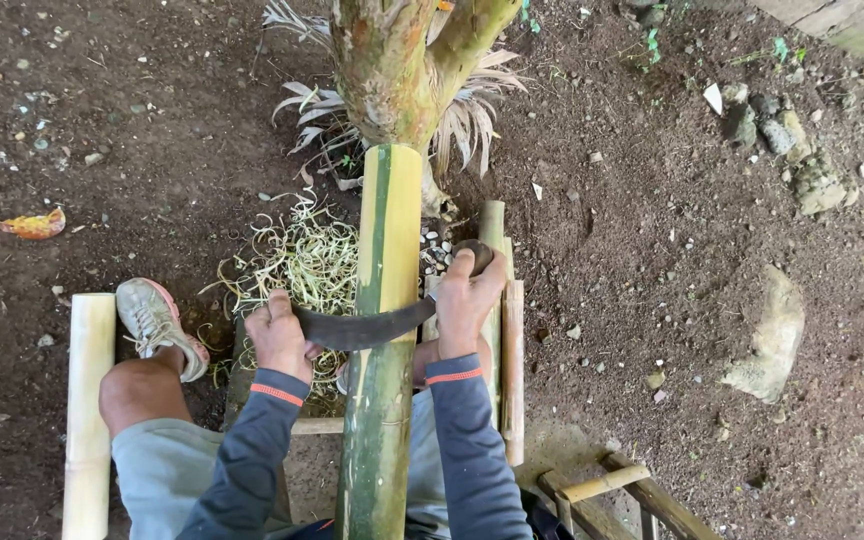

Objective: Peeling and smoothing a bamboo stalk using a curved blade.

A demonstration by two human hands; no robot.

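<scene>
I see bare dark soil (652, 250) outdoors, strewn with pebbles, and a tree trunk (392, 60) at top centre. A green-and-yellow bamboo pole (384, 330) runs from the trunk down the frame's middle, pale shavings (302, 255) piled to its left. A peeled bamboo length (87, 410) lies at lower left beside my shoe (157, 325). My left hand (280, 338) and right hand (467, 300) sit either side of the pole, fingers wrapped tight round the ends of a curved dark blade (362, 328) laid across it.
</scene>
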